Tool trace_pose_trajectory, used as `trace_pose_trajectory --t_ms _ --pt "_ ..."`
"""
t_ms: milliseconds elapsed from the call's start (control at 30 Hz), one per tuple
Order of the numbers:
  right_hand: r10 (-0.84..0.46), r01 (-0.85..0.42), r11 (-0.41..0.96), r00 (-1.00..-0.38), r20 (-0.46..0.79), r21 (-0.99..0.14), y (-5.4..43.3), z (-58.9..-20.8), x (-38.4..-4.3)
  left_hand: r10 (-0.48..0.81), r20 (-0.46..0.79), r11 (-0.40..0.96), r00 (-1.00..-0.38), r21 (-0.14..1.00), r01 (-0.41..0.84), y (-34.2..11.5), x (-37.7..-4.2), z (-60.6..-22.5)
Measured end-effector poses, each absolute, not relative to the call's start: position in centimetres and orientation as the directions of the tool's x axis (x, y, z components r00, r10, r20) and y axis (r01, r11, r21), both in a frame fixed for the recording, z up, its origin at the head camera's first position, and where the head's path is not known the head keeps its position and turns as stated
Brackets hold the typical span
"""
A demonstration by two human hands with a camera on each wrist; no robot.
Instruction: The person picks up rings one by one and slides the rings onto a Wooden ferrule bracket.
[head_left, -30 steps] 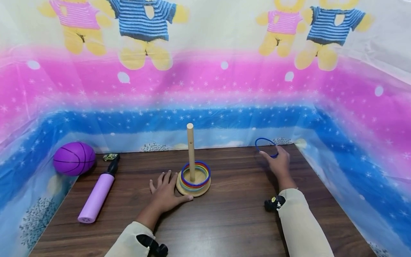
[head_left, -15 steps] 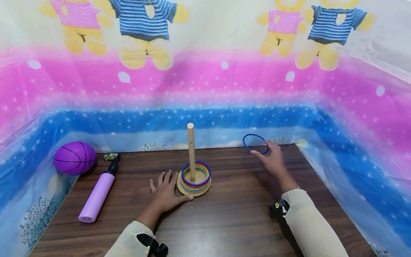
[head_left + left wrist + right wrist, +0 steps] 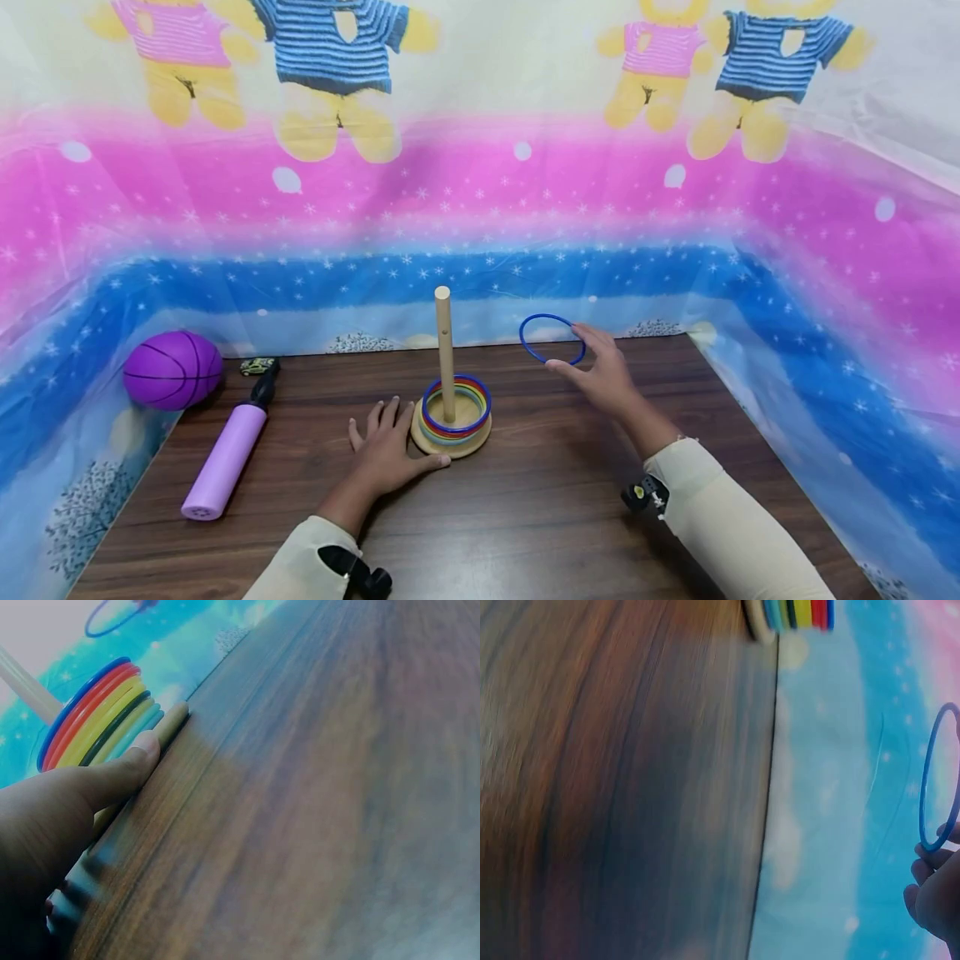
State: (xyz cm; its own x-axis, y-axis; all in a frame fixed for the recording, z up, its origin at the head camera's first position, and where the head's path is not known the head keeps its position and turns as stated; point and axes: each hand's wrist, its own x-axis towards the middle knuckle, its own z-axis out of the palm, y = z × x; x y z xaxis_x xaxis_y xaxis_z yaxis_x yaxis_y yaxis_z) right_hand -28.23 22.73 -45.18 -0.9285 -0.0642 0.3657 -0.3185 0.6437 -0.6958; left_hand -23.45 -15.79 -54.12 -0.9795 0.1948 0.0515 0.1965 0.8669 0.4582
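Between its thumb and fingers my right hand (image 3: 600, 377) pinches a thin blue ring (image 3: 546, 316), raised above the table to the right of the wooden peg (image 3: 444, 350). The peg stands upright on a round wooden base (image 3: 461, 454). Around its foot lies a stack of coloured rings (image 3: 88, 712), blue on top, with red, yellow, dark and light blue ones below. My left hand (image 3: 386, 454) rests on the table with spread fingers, its thumb against the base's near side. In the right wrist view the held blue ring (image 3: 924, 787) appears nearly edge-on at the right.
On the left lie a purple ball (image 3: 172, 371), a small toy car (image 3: 258, 367) and a pink hand pump (image 3: 225, 462) with a black nozzle. A printed cloth (image 3: 480, 208) rises behind and beside the brown wooden table (image 3: 525, 525).
My right hand has carried the blue ring leftward toward the peg. My left hand, the peg and the stacked rings have stayed in place.
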Motion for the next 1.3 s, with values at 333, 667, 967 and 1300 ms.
trace_pose_trajectory --t_ms 333,667,967,1300 --pt "-0.174 -0.394 0.613 -0.913 0.369 -0.685 19.2 -42.8 -26.1 0.198 0.047 0.867 -0.979 0.458 0.197 -15.8 -23.5 -54.1" --pt "-0.242 -0.510 0.591 -0.851 0.467 -0.624 17.0 -40.5 -24.5 0.194 0.049 0.866 -0.980 0.460 0.195 -15.9 -23.6 -54.1" --pt "-0.266 -0.626 0.581 -0.751 0.605 -0.521 15.4 -38.0 -23.7 0.198 0.043 0.863 -0.979 0.466 0.195 -15.9 -23.7 -54.2" --pt "-0.309 -0.647 0.565 -0.741 0.596 -0.512 14.0 -34.3 -23.2 0.202 0.055 0.863 -0.978 0.463 0.204 -16.0 -23.8 -54.4"
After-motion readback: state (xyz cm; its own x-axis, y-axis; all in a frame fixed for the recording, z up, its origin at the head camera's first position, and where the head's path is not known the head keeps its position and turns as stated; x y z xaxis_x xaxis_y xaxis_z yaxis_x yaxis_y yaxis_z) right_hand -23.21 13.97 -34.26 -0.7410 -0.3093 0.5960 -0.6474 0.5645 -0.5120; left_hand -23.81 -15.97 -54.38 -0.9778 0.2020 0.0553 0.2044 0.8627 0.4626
